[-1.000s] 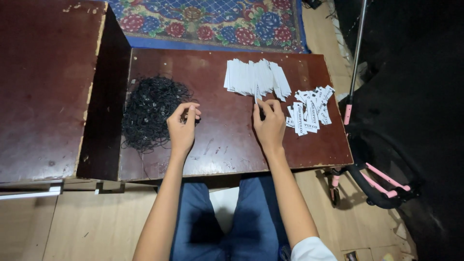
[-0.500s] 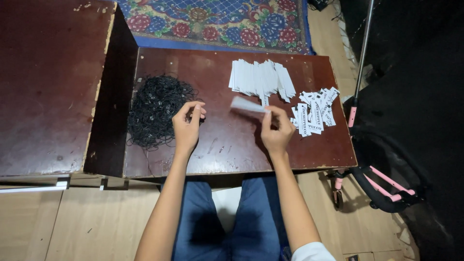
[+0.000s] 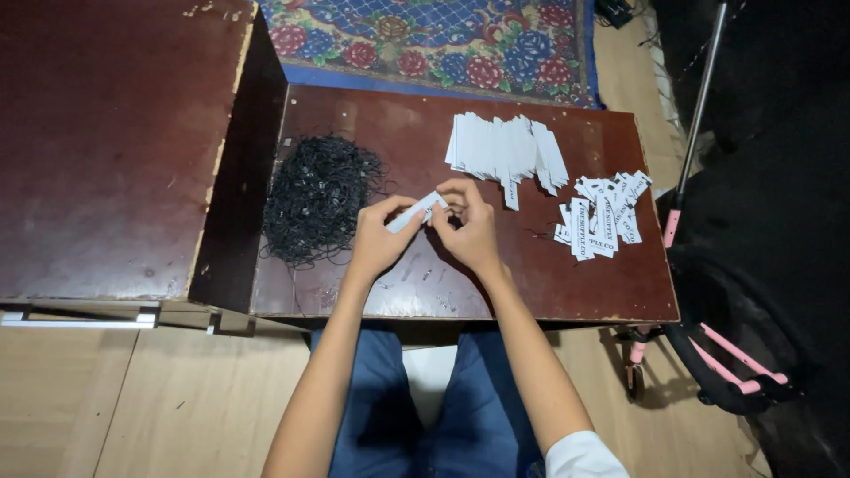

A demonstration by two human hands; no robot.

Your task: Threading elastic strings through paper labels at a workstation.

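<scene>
Pinched between both hands, left hand (image 3: 379,237) and right hand (image 3: 474,228), the white paper tag (image 3: 416,212) may be creased or dropped onto the desk (image 3: 531,283) if gripped unevenly.

Bare tabletop (image 3: 425,133) between string heap (image 3: 317,196) and tags (image 3: 506,149)

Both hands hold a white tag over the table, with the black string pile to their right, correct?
Not quite. The head view shows the black string pile to the left of the hands, not the right. Left hand and right hand do hold a white tag over the table.
</scene>
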